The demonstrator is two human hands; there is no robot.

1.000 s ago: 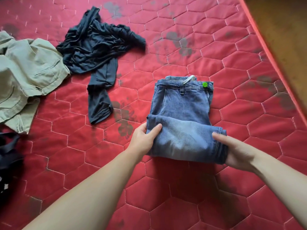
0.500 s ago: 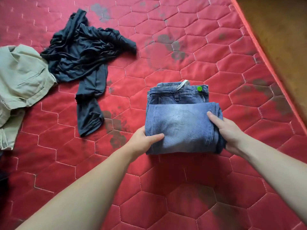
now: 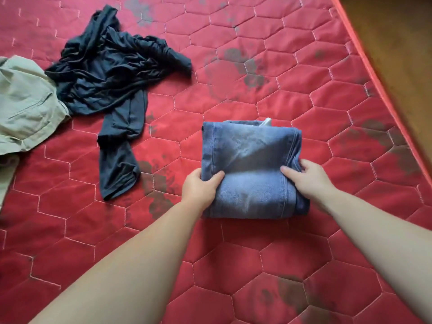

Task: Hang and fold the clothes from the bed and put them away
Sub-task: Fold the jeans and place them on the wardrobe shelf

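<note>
Head view, looking down on a red quilted mattress (image 3: 268, 253) stitched in hexagons and marked with dark stains. Near the middle, a pair of blue jeans (image 3: 250, 164) folded into a thick, roughly square bundle, lying flat on the mattress, with a pale strip of fabric poking out at the far edge. Left hand (image 3: 199, 187) on the bundle's left side, thumb lying across the top layer and fingers tucked out of sight under the edge, gripping the denim. Right hand (image 3: 308, 177) on the right side, thumb pressed on top near the seam and fingers curled round the stacked folds, also gripping the jeans. Both bare forearms reaching in from the bottom of the frame. Farther off to the left, well apart from the jeans, a crumpled dark navy garment (image 3: 109, 73) spread loosely, one long part trailing toward the viewer. Touching its left edge, a rumpled beige garment (image 3: 25, 108) cut off by the frame's left side. Along the right, past the mattress's red piped edge, a brown floor (image 3: 402, 43).
</note>
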